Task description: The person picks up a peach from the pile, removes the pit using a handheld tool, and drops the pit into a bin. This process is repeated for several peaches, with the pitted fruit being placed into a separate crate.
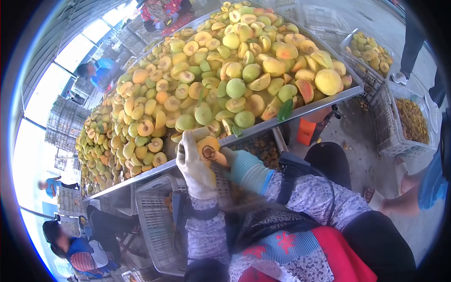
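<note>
A metal-rimmed table [324, 103], heaped with whole and halved peaches [236, 88], is noted just beyond both hands. A slatted plastic crate [157, 232] is placed below and to the left of the left hand [195, 165]. By that gloved hand a cut peach [206, 144] is gripped, near the table edge; the right hand [246, 170], in a striped glove, is held narrow beside it. The flesh is judged light, firm but bruisable, with a slippery cut face; hold is best taken on the skin side. The right fingertips are partly hidden; whether a tool is held cannot be told. The brown-centred hollow is too small to resolve.
</note>
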The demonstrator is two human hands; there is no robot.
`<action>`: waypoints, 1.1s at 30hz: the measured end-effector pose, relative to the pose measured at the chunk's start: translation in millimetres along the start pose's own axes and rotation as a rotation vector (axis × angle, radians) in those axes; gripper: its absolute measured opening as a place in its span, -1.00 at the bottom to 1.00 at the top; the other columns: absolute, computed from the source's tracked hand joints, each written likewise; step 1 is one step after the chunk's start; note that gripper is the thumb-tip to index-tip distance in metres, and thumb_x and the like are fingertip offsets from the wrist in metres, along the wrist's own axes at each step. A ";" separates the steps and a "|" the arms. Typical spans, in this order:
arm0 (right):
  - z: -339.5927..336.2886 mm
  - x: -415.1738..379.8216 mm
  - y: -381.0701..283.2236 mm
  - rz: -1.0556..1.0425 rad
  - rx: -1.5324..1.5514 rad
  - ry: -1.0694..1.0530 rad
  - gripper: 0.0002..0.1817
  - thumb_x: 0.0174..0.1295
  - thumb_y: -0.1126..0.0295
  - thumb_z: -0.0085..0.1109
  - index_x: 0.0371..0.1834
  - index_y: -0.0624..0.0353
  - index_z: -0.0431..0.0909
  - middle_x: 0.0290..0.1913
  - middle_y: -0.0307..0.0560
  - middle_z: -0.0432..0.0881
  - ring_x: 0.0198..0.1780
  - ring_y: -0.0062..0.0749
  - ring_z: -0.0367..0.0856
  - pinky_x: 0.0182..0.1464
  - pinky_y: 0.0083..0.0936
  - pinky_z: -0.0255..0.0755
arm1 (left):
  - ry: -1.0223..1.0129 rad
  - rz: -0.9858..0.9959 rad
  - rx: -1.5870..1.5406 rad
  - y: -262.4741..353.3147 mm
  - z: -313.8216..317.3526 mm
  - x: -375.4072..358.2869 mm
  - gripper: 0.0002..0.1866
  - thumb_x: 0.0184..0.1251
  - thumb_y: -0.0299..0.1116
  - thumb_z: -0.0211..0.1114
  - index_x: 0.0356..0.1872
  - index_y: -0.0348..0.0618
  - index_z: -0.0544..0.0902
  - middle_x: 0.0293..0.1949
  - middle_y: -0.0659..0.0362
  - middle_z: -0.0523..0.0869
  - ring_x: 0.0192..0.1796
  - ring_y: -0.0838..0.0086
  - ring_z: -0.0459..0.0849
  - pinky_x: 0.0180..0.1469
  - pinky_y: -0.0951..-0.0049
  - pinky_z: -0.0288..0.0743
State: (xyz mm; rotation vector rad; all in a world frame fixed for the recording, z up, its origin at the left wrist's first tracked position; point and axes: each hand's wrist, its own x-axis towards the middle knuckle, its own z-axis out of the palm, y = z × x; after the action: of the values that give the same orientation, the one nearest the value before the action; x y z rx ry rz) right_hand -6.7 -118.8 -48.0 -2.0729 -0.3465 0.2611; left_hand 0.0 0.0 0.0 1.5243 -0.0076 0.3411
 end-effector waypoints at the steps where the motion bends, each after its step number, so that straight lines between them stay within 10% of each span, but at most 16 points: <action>1: 6.7 1.1 3.1 -0.004 0.058 0.013 -0.58 0.35 0.03 0.12 0.05 0.13 0.48 -0.21 0.31 0.68 -0.10 0.23 0.66 -0.02 0.01 0.51 | -0.015 -0.018 0.034 2.7 -0.4 1.4 -0.78 0.49 -0.33 0.15 0.01 -0.18 0.63 -0.15 0.09 0.71 -0.19 0.29 0.66 -0.09 0.34 0.53; 6: 20.0 -7.8 23.0 -0.074 0.146 0.118 -0.65 0.38 0.09 0.07 -0.04 0.13 0.57 -0.25 0.26 0.70 -0.16 0.17 0.69 -0.07 0.00 0.54 | 0.037 -0.206 -0.030 -5.7 6.2 4.1 -0.68 0.53 -0.23 0.15 -0.26 -0.30 0.68 -0.27 0.21 0.66 -0.31 0.63 0.54 -0.27 0.55 0.46; 7: 27.5 -6.8 32.9 -0.166 0.251 0.163 -0.66 0.38 0.11 0.08 -0.08 0.17 0.60 -0.26 0.24 0.71 -0.20 0.14 0.70 -0.10 -0.02 0.54 | -0.090 -0.121 -0.118 -46.7 -15.9 7.2 -0.72 0.59 -0.27 0.05 0.01 -0.23 0.62 -0.35 0.20 0.63 -0.33 0.57 0.62 -0.29 0.52 0.54; 8: 49.2 5.9 60.3 -0.192 0.202 0.129 -0.66 0.35 0.13 0.12 -0.13 0.21 0.65 -0.26 0.21 0.72 -0.22 0.09 0.71 -0.12 -0.12 0.56 | -0.076 -0.123 -0.454 -122.7 -36.8 16.6 -0.80 0.53 -0.45 0.07 -0.21 -0.25 0.66 -0.24 0.20 0.66 -0.24 0.54 0.59 -0.20 0.48 0.53; 10: 64.6 19.8 93.7 -0.368 0.157 0.105 -0.75 0.39 0.28 0.08 -0.13 0.21 0.66 -0.29 0.16 0.74 -0.29 -0.01 0.72 -0.24 -0.21 0.58 | -0.153 0.182 0.290 -37.1 -15.5 4.9 -0.73 0.50 -0.46 0.12 0.13 -0.26 0.57 -0.14 0.17 0.69 -0.11 0.33 0.66 -0.04 0.48 0.58; 11: 36.8 2.7 43.8 -0.057 0.557 0.009 -0.77 0.41 0.33 0.09 -0.11 0.27 0.64 -0.33 0.02 0.74 -0.34 -0.25 0.69 -0.27 -0.25 0.57 | -0.132 0.533 0.517 -34.1 -21.7 10.6 -0.69 0.47 -0.41 0.22 0.16 -0.25 0.58 -0.11 0.18 0.70 -0.09 0.49 0.65 -0.06 0.55 0.55; 13: -9.3 -12.9 -23.8 0.277 0.676 -0.188 -0.74 0.43 0.33 0.10 -0.06 0.33 0.60 -0.31 -0.10 0.71 -0.27 -0.44 0.64 -0.22 -0.37 0.54 | 0.070 -0.080 -0.325 21.8 3.3 -5.7 -0.75 0.49 -0.28 0.28 0.00 -0.22 0.66 -0.29 0.25 0.68 -0.35 0.66 0.58 -0.31 0.63 0.48; 16: 18.0 -15.7 -6.3 -0.166 0.559 -0.067 -0.62 0.56 0.18 -0.05 -0.14 0.34 0.56 -0.39 -0.12 0.64 -0.34 -0.37 0.62 -0.33 -0.39 0.47 | 0.196 -0.056 -0.225 13.3 2.7 -8.9 -0.74 0.43 -0.20 0.35 -0.12 -0.20 0.65 -0.45 0.35 0.60 -0.58 0.77 0.43 -0.58 0.67 0.30; 23: 10.6 -18.3 9.2 -0.253 0.317 -0.161 -0.64 0.57 0.22 -0.09 -0.09 0.35 0.53 -0.29 0.11 0.66 -0.27 -0.32 0.61 -0.27 -0.36 0.45 | 0.172 -0.150 -0.121 -3.4 -3.2 2.1 -0.63 0.45 -0.11 0.32 -0.37 -0.26 0.71 -0.52 0.33 0.60 -0.58 0.72 0.45 -0.52 0.65 0.33; 27: 13.2 -14.8 35.4 0.062 0.708 -0.373 -0.73 0.43 0.27 0.03 -0.18 0.25 0.63 -0.44 -0.28 0.63 -0.43 -0.55 0.54 -0.39 -0.42 0.44 | 0.037 -0.181 -0.157 -15.2 -5.1 11.7 -0.58 0.51 -0.15 0.24 -0.44 -0.31 0.72 -0.59 0.30 0.63 -0.57 0.72 0.47 -0.52 0.62 0.32; 31: 12.9 -9.0 26.9 -0.123 0.264 -0.187 -0.72 0.39 0.33 0.02 -0.37 0.30 0.59 -0.60 -0.20 0.53 -0.49 -0.60 0.40 -0.50 -0.32 0.30 | -0.038 -0.198 0.016 -20.0 -4.2 12.6 -0.53 0.54 -0.10 0.20 -0.47 -0.32 0.67 -0.64 0.22 0.60 -0.65 0.64 0.47 -0.58 0.61 0.29; 33: -4.5 -21.3 -2.2 0.134 0.365 -0.249 -0.75 0.41 0.34 0.04 -0.26 0.30 0.62 -0.52 -0.14 0.61 -0.40 -0.56 0.44 -0.37 -0.29 0.40 | -0.023 -0.166 -0.140 -15.0 3.6 5.9 -0.50 0.55 -0.09 0.19 -0.48 -0.35 0.67 -0.61 0.15 0.63 -0.64 0.59 0.50 -0.56 0.59 0.32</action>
State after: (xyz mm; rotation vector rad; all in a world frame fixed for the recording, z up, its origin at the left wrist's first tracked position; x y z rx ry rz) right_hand -25.4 -128.7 -43.0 -1.7070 -0.2849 0.6206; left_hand 9.7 -2.3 -13.2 1.3793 0.0753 0.1864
